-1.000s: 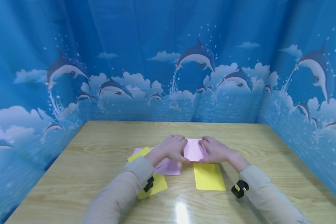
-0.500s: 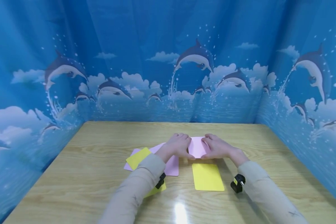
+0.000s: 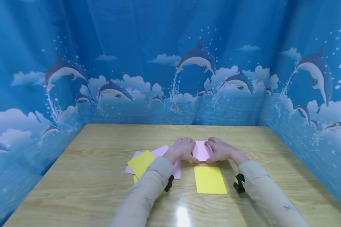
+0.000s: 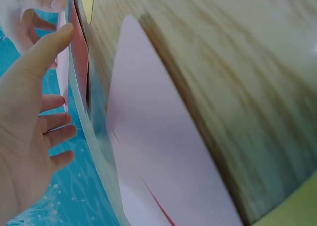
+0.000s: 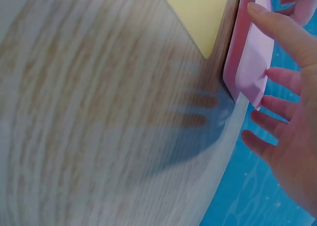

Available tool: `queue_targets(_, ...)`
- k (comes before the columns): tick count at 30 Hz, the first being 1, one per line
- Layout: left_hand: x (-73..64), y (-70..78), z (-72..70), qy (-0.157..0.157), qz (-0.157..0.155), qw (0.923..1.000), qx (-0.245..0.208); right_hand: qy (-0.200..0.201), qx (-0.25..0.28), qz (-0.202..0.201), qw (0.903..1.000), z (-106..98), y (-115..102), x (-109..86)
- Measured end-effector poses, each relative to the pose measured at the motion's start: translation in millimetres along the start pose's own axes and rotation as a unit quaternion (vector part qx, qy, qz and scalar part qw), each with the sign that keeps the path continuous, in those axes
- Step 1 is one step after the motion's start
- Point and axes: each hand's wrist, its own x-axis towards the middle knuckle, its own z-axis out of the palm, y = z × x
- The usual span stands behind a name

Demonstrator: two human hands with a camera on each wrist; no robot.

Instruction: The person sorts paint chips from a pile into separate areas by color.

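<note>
A pink sheet of paper (image 3: 200, 151) stands up between my two hands toward the far middle of the table. In the right wrist view it shows two layers, a paler flap (image 5: 253, 72) over a darker pink one (image 5: 236, 52), joined like a fold. My left hand (image 3: 182, 149) pinches its left side, thumb in front and the other fingers spread behind. At the opposite side, my right hand (image 3: 221, 150) holds it with the thumb near and fingertips along the flap's edge. Just nearer than the hands lies a flat yellow sheet (image 3: 210, 179).
Left of the hands, overlapping pink sheets (image 3: 159, 152) and a yellow sheet (image 3: 141, 162) lie loosely piled, partly under my left forearm. One pink sheet (image 4: 153, 137) has thin slits. A blue dolphin curtain (image 3: 147, 63) encloses the back and sides of the wooden table (image 3: 102, 176).
Both hands have shifted slightly right with the pink sheet, and my left forearm has swung right, uncovering more of the left pile. The yellow sheet in front stays put.
</note>
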Motion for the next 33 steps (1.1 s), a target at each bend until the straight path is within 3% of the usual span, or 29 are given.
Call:
queue_targets(18,2.5,2.4,3.4,-0.013,-0.011,0.9998,-0.011,-0.028,0.026,0.05,0.998,11,6,9.1)
queue_targets(33,3.9,0.9,4.8,-0.028,-0.009,0.9995,-0.008,-0.026,-0.002,0.056,0.9981,10,2,7.0)
